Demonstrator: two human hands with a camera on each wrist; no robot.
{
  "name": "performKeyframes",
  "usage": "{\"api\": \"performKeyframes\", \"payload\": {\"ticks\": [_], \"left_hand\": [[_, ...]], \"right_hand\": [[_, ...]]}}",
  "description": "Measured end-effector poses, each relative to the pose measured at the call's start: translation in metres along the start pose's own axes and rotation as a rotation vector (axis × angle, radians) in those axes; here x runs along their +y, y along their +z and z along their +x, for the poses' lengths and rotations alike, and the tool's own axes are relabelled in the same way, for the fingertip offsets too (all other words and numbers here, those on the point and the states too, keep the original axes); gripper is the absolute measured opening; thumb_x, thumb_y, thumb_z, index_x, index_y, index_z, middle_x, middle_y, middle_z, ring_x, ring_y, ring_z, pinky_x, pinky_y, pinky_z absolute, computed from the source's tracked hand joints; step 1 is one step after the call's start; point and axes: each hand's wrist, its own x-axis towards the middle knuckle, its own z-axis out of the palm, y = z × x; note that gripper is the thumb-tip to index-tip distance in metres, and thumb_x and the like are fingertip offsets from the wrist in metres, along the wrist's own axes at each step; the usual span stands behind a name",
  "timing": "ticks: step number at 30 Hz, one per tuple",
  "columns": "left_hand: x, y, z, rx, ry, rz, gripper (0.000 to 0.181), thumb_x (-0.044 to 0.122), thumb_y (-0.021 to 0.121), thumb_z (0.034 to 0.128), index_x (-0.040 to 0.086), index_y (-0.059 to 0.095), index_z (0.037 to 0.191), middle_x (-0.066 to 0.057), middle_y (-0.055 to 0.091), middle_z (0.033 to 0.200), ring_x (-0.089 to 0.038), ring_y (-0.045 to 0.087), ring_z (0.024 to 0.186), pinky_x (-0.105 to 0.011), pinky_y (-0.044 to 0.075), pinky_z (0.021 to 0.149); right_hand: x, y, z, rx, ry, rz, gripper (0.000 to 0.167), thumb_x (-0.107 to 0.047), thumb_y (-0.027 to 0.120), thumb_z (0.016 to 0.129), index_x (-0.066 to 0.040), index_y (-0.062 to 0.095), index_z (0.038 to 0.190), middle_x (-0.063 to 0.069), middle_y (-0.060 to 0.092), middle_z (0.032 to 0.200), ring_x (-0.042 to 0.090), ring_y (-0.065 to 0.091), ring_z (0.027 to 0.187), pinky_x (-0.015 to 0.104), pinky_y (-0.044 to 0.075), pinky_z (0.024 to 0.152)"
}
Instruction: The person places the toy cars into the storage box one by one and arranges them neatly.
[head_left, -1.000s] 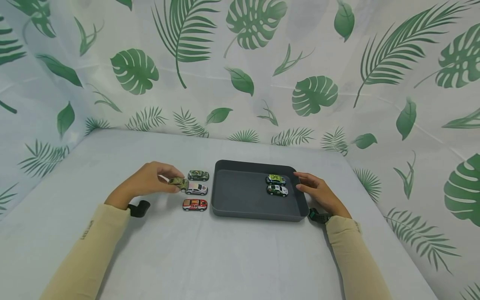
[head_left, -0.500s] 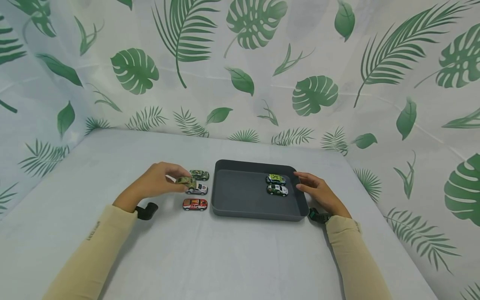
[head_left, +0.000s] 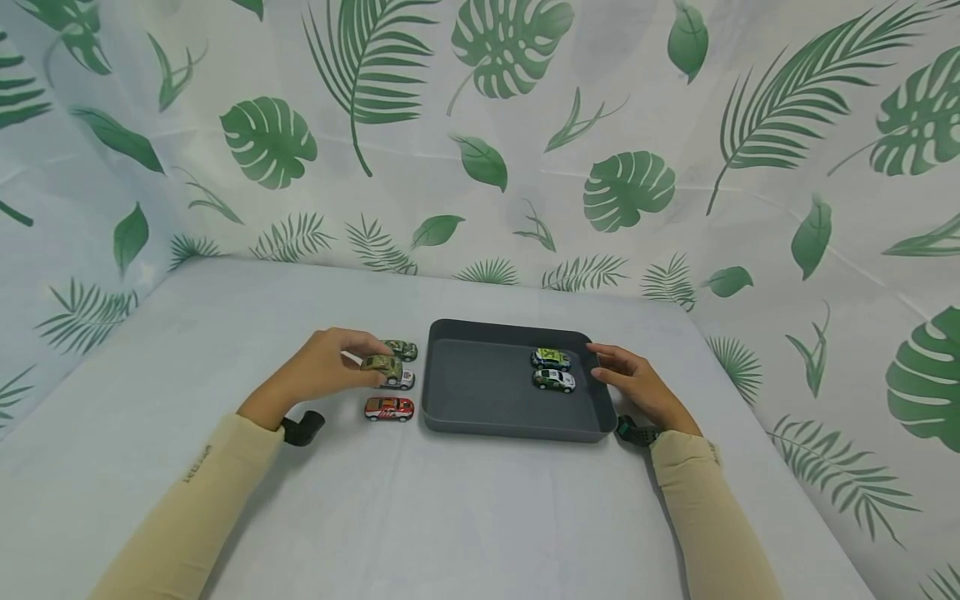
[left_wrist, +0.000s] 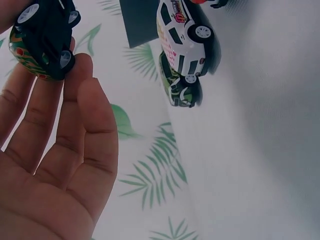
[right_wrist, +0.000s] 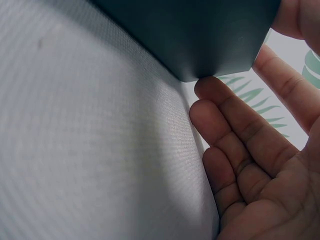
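My left hand [head_left: 330,367] pinches a camouflage toy car [head_left: 382,367] between thumb and fingers, held up off the table. The left wrist view shows that car's dark underside and wheels [left_wrist: 65,59]. Partly hidden behind it are a white toy car [head_left: 407,381] and a second, darker camouflage car [head_left: 406,348]. A red toy car [head_left: 389,408] stands nearer me. With extended fingers, my right hand [head_left: 641,387] touches the right side of a dark grey tray [head_left: 517,432]. Inside the tray, towards its right, sit a yellow-green car [head_left: 551,358] and a white-and-green car [head_left: 554,381].
A white cloth covers the table [head_left: 480,508]. Behind it hangs a leaf-printed backdrop [head_left: 525,175], which also runs down both sides. The tray's raised wall [head_left: 426,375] stands just right of the row of cars.
My left hand has moved a little to the right with the camouflage car, which now covers more of the white car. The right hand and the tray have stayed put.
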Motion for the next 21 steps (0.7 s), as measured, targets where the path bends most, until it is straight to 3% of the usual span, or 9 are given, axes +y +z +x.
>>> {"api": "performKeyframes", "payload": {"ticks": [21], "left_hand": [[0.015, 0.006, 0.007, 0.001, 0.011, -0.02, 0.033, 0.015, 0.086, 0.0951, 0.006, 0.079, 0.126, -0.009, 0.078, 0.122, -0.03, 0.074, 0.114, -0.047, 0.062, 0.098]], "right_hand": [[0.0, 0.0, 0.0, 0.004, 0.017, -0.012, 0.061, -0.018, 0.065, 0.11, 0.001, 0.042, 0.164, 0.034, 0.038, 0.166, 0.055, 0.036, 0.153, 0.074, 0.027, 0.123]]}}
